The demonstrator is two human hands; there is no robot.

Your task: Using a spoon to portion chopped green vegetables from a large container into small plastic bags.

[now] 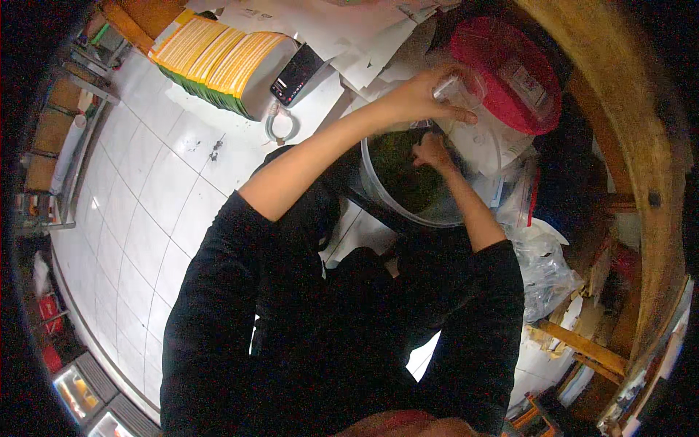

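My left hand (418,101) grips a small clear plastic container (456,90) above the far rim of a large round clear tub (377,188). Dark green, fine-looking material (401,175) lies in the tub. Into the tub reaches my right hand (434,150), its fingers bent near the green material; whether they pinch anything is hidden. Just past the left hand rests a deep pink round lid (505,71) with a pale label on it. A dark phone (297,74) leans beside a row of yellow, white and green packets (221,60).
White floor tiles (142,180) spread at the left. A ring-shaped pale object (281,125) lies below the phone. Clear plastic bags (546,273) are heaped right of the tub. Curved wood (650,164) borders the right side; shelves (87,109) stand far left.
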